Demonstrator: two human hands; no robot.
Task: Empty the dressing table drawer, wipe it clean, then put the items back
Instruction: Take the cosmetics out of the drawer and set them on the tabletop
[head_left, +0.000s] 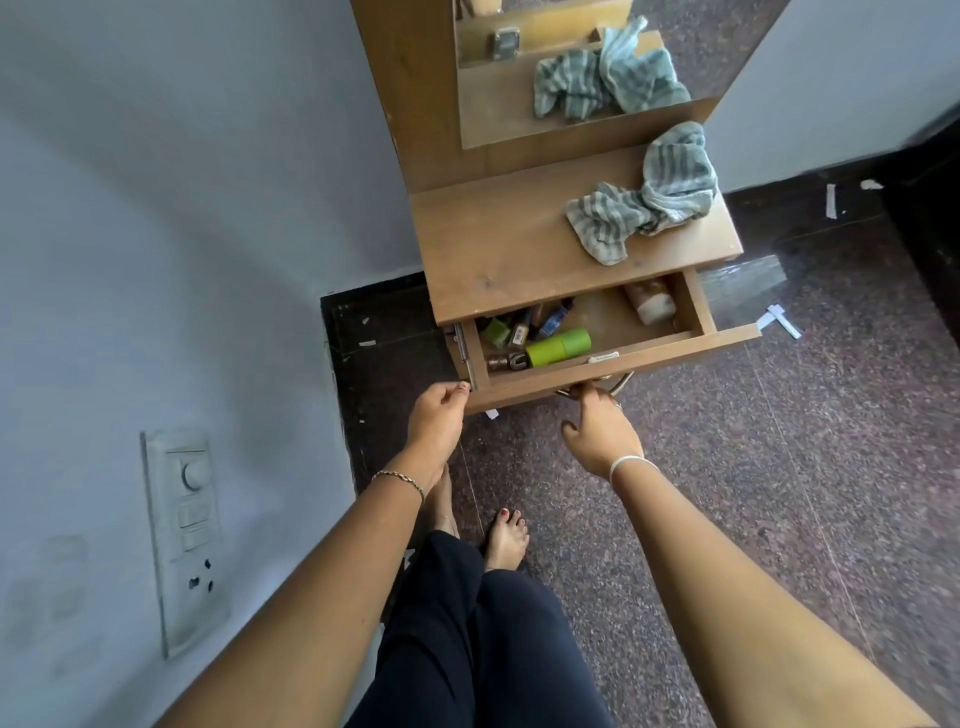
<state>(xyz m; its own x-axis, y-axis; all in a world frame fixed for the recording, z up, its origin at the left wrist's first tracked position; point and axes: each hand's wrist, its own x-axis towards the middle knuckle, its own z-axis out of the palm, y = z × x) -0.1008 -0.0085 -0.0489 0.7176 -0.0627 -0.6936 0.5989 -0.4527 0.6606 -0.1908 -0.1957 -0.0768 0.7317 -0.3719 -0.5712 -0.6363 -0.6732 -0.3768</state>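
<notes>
View from above of a person standing barefoot at a small wooden dressing table (441, 104) set against a pale wall. Its drawer (675, 347) is pulled partway out below the tabletop (509, 244).

The right hand (600, 431) reaches to the middle of the drawer front, its fingers (589, 391) curled around the curved metal handle (622, 382). The left hand (439, 415) is at the front left corner of the drawer, fingers (460, 387) bunched together with the tips touching the wood; I cannot tell whether they pinch the edge.

The drawer holds toiletries. A lime green cylindrical bottle (558, 347) lies on its side near the front, with several small dark bottles (519, 332) clustered just beside it at the left end. A cream and brown tube (650, 301) lies apart in the back right corner.

A crumpled grey striped cloth (644, 200) sits on the right side of the tabletop, reflected in the mirror (493, 114) behind it. A switch panel (184, 535) is on the wall to the left. The floor (779, 467) is dark speckled stone with a few scraps of paper.
</notes>
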